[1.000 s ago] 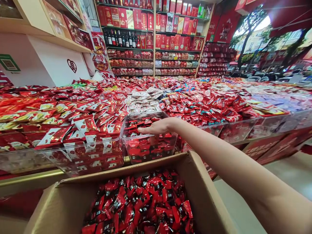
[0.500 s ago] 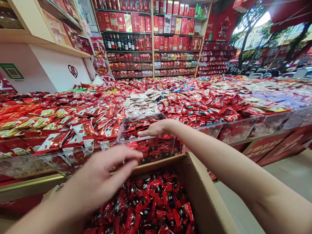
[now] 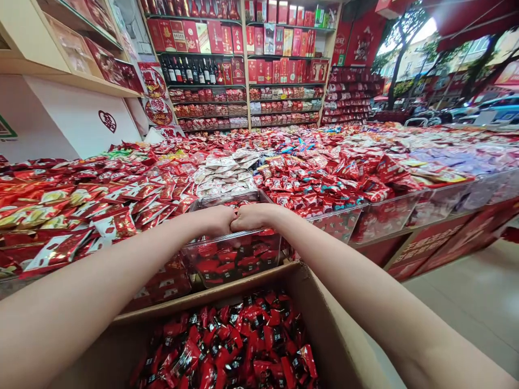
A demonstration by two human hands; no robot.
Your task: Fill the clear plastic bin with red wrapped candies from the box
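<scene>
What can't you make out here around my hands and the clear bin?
Head view throughout.
Left hand and right hand: the fingers curl out of sight behind the knuckles, so whether they grip anything cannot be told.
Cardboard box: near end cut off by the bottom edge.
Clear bin: the wrapper print inside is too small to read.

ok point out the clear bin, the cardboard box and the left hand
clear bin (image 3: 237, 259), head view, front wall
cardboard box (image 3: 243, 286), head view, far wall
left hand (image 3: 217, 220), head view, back of the fist

2 slender bare forearms (image 3: 121, 270), bare left hand (image 3: 217, 220), bare right hand (image 3: 253, 216).
</scene>
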